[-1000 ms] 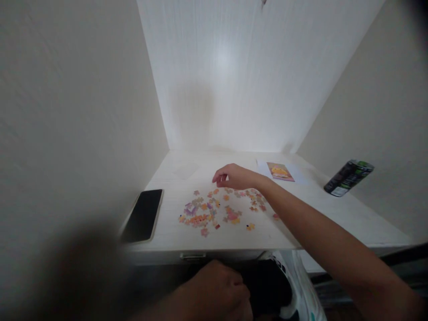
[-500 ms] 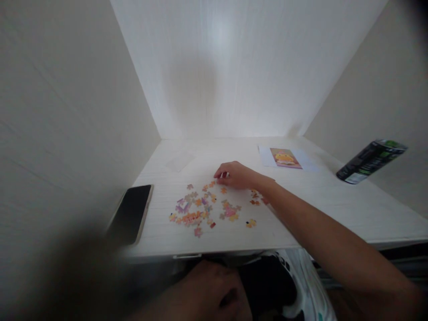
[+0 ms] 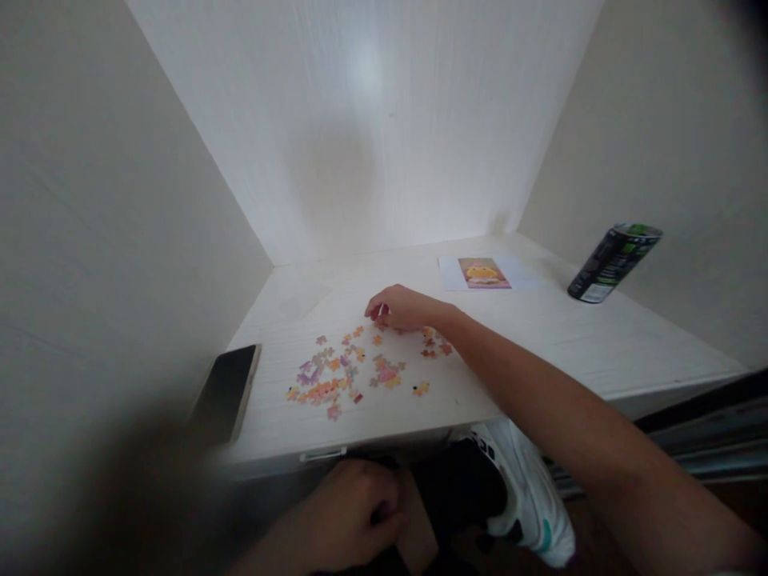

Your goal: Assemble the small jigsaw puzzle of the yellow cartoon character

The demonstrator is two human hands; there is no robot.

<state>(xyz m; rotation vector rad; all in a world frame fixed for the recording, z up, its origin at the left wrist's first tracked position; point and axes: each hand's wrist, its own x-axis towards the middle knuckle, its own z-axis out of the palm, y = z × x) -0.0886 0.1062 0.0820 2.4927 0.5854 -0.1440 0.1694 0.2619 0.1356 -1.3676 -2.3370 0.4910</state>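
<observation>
The right hand (image 3: 401, 308) rests, fingers curled, on the far edge of the scattered puzzle pieces (image 3: 354, 370) at the desk (image 3: 600, 336) centre; any grip is indiscernible. The left hand (image 3: 354, 512), loosely fisted, lies below the near edge, farther away.

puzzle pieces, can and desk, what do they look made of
Puzzle pieces: probably printed cardboard; they lie flat and thin, in matte orange, pink and purple. Can: likely metal with a glossy black and green print; its side shows a faint sheen. Desk: seems to be white laminate or painted board, with a fine streaked grain and a soft glare.
</observation>
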